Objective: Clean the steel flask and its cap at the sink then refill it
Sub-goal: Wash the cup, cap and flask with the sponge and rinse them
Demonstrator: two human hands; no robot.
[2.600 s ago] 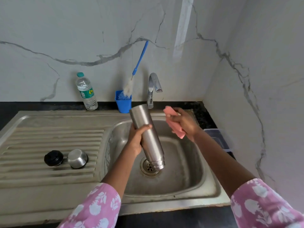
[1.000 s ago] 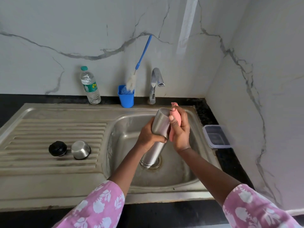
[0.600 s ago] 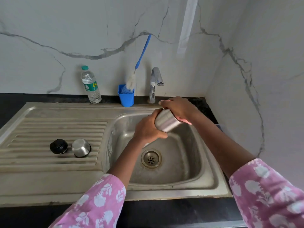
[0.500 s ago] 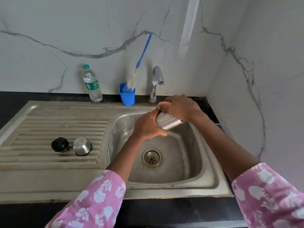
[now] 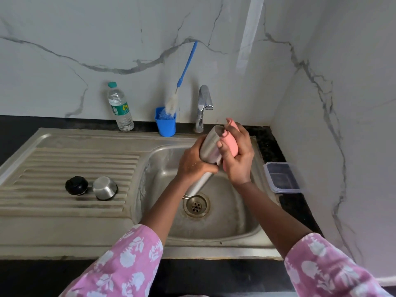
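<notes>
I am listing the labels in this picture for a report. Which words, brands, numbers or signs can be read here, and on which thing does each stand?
No text can be read.
plastic water bottle: green label with a yellow mark and white print, too small and blurred to read.
steel flask, steel cap, black stopper, pink sponge, blue cup: no text visible.

Soft, dim daylight; sharp focus; edges bowed.

Both arms wear pink sleeves (image 5: 120,266) printed with white flowers, ending below the elbow; forearms and hands (image 5: 194,162) bare.
</notes>
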